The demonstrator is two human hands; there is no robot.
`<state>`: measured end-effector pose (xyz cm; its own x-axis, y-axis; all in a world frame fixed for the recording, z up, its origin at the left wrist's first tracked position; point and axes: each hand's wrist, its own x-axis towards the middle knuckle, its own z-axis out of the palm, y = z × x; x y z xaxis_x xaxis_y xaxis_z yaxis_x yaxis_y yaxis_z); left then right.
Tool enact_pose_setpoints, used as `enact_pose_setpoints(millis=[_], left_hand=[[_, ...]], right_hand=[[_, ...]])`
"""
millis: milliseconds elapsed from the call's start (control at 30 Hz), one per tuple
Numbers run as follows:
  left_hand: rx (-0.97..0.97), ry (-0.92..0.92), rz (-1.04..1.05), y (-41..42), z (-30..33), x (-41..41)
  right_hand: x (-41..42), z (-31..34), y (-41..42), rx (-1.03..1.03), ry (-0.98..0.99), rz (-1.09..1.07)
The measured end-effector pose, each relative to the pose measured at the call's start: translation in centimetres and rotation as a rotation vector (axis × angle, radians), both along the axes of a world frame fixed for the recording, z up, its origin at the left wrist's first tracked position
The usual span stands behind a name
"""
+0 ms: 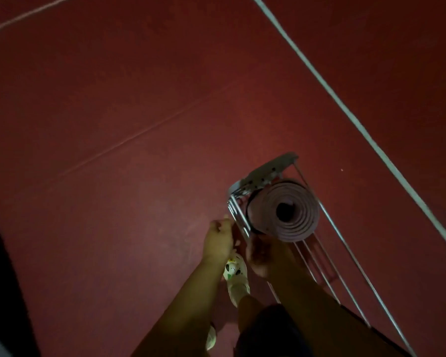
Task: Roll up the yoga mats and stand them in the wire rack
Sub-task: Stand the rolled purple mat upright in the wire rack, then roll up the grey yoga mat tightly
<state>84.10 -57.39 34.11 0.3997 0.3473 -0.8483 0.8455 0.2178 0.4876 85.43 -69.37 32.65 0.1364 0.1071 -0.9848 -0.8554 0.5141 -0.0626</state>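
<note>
Pink yoga mat [285, 211], rolled tight, spiral end facing up, stands upright in the wire rack [327, 256] at the rack's far end, against the grey perforated end plate [269, 171]. Dark strap or outer layer shows on the roll's left edge. No readable writing or brand on mat or rack.

Right hand [262, 256] sits just below the roll at the rack's near-left rail; dim light, cannot tell whether its fingers touch or wrap the mat. Left hand [218, 240] is just left of the rack corner, fingers loosely curled, apparently holding nothing; contact with the rail unclear.

Rest of the rack toward the lower right shows only bare rods. White patterned shoe [236, 275] on the floor between the forearms, close to the rack's left side.

Dark red floor [113, 124] open to the left and ahead. White line [345, 109] runs diagonally to the right of the rack, well apart. Dark shape [3, 279] at the left frame edge.
</note>
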Motion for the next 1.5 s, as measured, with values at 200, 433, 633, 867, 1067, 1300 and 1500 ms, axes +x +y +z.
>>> enact_pose_setpoints(millis=[200, 433, 633, 867, 1067, 1300, 1500], left_hand=[[-0.091, -0.098, 0.464, 8.9, 1.2, -8.1], [-0.096, -0.199, 1.030, 20.4, 0.9, -28.0], [-0.111, -0.173, 1.497, 25.6, -1.3, -51.8], [0.008, -0.098, 1.799, 31.9, -7.2, -74.8], [0.096, 0.184, 1.754, 36.2, -20.9, -87.3], [0.270, 0.669, 1.694, 38.1, -39.5, -97.8], [0.182, 0.847, 1.710, 35.3, -47.8, -103.8]], right_hand=[[-1.9, 4.1, 13.4, 0.130, -0.110, 0.443], [-16.7, 4.2, 31.2, 0.113, -0.157, 1.018], [-40.8, 0.9, 42.2, 0.164, -0.104, 1.525], [-62.0, -8.4, 52.0, 0.099, -0.133, 1.741], [-70.2, -22.0, 59.0, 0.062, -0.208, 1.942], [-76.2, -41.5, 65.1, 0.009, -0.305, 1.960], [-81.0, -49.4, 65.6, 0.105, -0.242, 1.926]])
